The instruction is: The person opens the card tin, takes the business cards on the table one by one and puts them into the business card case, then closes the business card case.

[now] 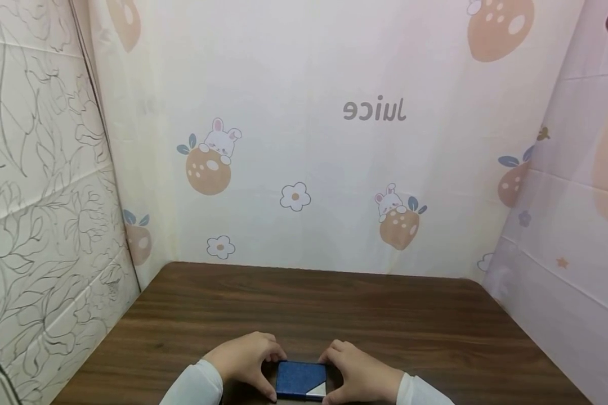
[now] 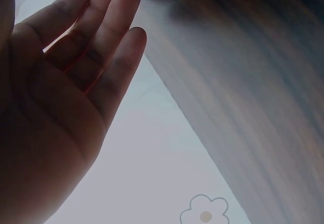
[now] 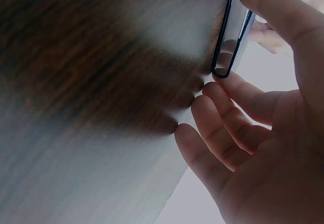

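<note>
A flat blue card case [image 1: 300,378] with a white corner lies on the wooden table near its front edge. My left hand [image 1: 248,360] is at its left end, thumb at the near corner and index finger at the far one. At the right end, my right hand [image 1: 360,371] pinches the case between thumb and index finger. The right wrist view shows the case's shiny, dark-rimmed side [image 3: 230,36] between those two fingers, while the other fingertips touch the table. In the left wrist view the left hand's fingers [image 2: 109,36] show, but the case is out of frame.
The brown wooden table [image 1: 324,304] extends beyond the hands to a back edge. Behind it hangs a pale printed curtain [image 1: 304,140] with fruit and rabbit drawings. Printed sheets also line the left wall [image 1: 45,185] and the right wall [image 1: 572,185].
</note>
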Available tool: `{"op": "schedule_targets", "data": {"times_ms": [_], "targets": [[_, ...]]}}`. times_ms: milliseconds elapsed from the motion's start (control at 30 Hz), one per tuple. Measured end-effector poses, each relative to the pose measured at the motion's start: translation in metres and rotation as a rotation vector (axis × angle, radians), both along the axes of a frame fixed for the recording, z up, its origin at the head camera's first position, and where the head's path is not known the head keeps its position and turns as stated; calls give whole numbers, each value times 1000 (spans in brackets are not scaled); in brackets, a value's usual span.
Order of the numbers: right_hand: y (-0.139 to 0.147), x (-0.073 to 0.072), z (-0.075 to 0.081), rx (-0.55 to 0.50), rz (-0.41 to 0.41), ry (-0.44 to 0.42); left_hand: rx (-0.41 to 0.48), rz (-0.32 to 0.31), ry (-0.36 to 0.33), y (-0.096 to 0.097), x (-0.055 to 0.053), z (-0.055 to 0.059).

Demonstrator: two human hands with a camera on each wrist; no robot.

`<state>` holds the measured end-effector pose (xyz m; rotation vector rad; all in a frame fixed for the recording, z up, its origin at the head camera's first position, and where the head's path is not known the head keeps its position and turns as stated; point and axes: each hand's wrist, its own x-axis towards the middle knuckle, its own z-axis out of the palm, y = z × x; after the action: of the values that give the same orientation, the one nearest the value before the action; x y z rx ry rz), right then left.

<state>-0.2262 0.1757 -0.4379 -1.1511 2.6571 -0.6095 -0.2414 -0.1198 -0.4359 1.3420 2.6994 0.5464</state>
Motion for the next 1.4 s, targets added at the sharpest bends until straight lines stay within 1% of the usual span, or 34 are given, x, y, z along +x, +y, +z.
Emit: {"op": "schedule_targets", "data": {"times_ms": [200,267,367,500,633,867,1033,1133,1300,1400], "targets": [[1,0,0,-1,-7,5,0,-4,19,0,-3,-3],[2,-1,-1,-1,-13,6,-2,-3,15,1,-4,-4],[5,-3,-1,0,-28,-5,5,2,-9,3,-6,-5],[12,-7,-2,7,-57,-39,10,11,-10,9,-8,-5],[18,-12,-1,17,-83,-60,-11,36,0,17,-10,-4],[25,-17,2,25,-110,-61,-44,76,6,26,-13,0],[30,-21,4,17,-120,-90,-44,97,13,31,-18,-3],[32,-24,5,12,-126,-107,-43,117,0,34,-22,-5],[34,-29,4,16,-139,-100,-54,154,-17,38,-26,-5],[34,-31,3,20,-142,-97,-58,165,-19,39,-28,-6]]}}
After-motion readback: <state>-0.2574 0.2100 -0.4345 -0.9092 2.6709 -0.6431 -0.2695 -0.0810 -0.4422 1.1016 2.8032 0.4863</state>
